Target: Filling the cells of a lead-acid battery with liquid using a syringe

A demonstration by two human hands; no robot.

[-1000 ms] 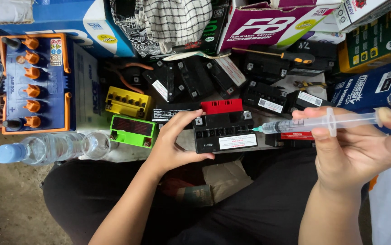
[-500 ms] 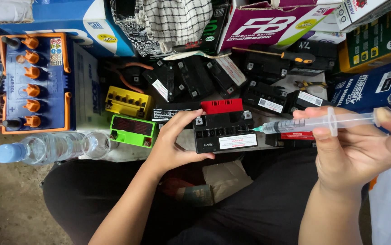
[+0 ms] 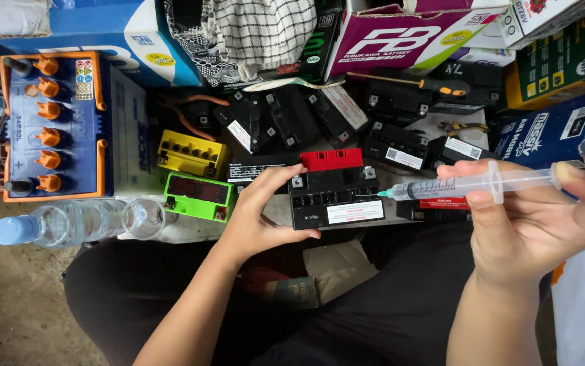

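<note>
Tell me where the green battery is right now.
In the head view, the green battery lies left of centre, just below the yellow battery, between the clear bottle and the left hand.

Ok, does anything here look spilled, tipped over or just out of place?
Nothing looks spilled. The clear water bottle lies on its side beside the green battery. Small black batteries behind are heaped at odd angles. The left hand steadies a black battery; the right hand aims a syringe at it.
</note>
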